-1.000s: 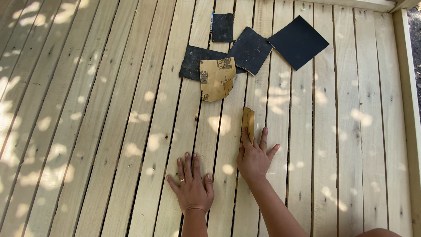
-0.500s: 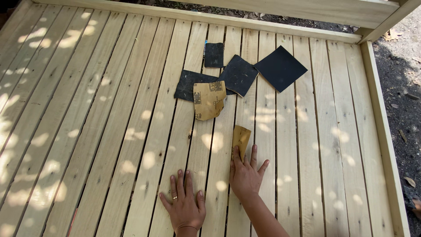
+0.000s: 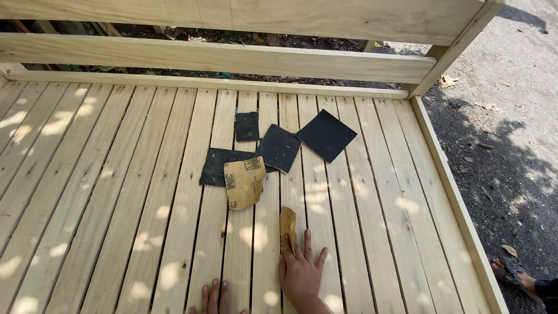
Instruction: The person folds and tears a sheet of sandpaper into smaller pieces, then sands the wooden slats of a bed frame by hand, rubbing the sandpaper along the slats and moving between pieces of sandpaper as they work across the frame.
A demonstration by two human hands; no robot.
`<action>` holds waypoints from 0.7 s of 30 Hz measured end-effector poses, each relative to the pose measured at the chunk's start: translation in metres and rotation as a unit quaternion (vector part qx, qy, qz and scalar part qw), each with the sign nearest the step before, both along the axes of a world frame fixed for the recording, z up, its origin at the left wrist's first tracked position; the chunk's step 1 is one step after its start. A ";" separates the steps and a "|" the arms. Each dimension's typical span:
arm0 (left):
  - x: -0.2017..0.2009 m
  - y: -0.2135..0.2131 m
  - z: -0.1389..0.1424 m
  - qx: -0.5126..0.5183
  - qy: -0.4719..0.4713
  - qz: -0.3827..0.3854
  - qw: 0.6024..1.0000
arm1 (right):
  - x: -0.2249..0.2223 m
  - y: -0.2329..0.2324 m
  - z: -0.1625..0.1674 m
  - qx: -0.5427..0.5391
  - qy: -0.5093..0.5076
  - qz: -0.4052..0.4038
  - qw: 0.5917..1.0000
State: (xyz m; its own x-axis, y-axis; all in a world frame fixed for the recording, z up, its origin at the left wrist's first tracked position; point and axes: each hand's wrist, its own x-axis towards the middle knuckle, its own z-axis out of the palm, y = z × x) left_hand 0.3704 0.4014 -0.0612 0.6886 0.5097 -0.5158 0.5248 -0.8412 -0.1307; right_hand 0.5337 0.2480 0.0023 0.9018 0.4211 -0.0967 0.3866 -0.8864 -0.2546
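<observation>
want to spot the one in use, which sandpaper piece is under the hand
The small folded tan piece under the right hand fingertips; the dark sheets lie farther up the slats, untouched.

slatted wood platform (image 3: pixel 145 192) | four dark sandpaper sheets (image 3: pixel 326 135) | curled tan sheet (image 3: pixel 244 183) | back rail (image 3: pixel 221 58)

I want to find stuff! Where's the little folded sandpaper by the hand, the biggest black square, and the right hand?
folded sandpaper strip (image 3: pixel 287 224), head view, its middle.
large black sandpaper square (image 3: pixel 326 135), head view, its centre.
right hand (image 3: pixel 300 273), head view, its back.
</observation>
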 end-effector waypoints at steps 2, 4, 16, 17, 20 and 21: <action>0.008 0.002 -0.013 0.106 -0.384 -0.038 0.916 | -0.014 -0.007 -0.009 0.033 -0.078 -0.002 0.996; 0.011 0.005 -0.017 0.128 -0.579 -0.089 0.800 | -0.032 -0.017 -0.012 0.046 -0.141 -0.012 0.989; -0.012 -0.027 0.052 0.005 -0.335 0.024 0.942 | -0.026 -0.016 -0.003 -0.030 -0.017 0.020 0.999; -0.012 -0.026 0.054 0.001 -0.321 0.027 0.947 | -0.039 -0.023 -0.001 -0.034 -0.015 0.021 0.999; -0.011 -0.023 0.053 -0.012 -0.288 0.035 0.957 | -0.054 -0.027 -0.002 -0.071 0.017 0.021 0.997; -0.011 -0.022 0.051 -0.015 -0.279 0.037 0.960 | -0.051 -0.024 -0.003 -0.087 0.033 0.018 0.995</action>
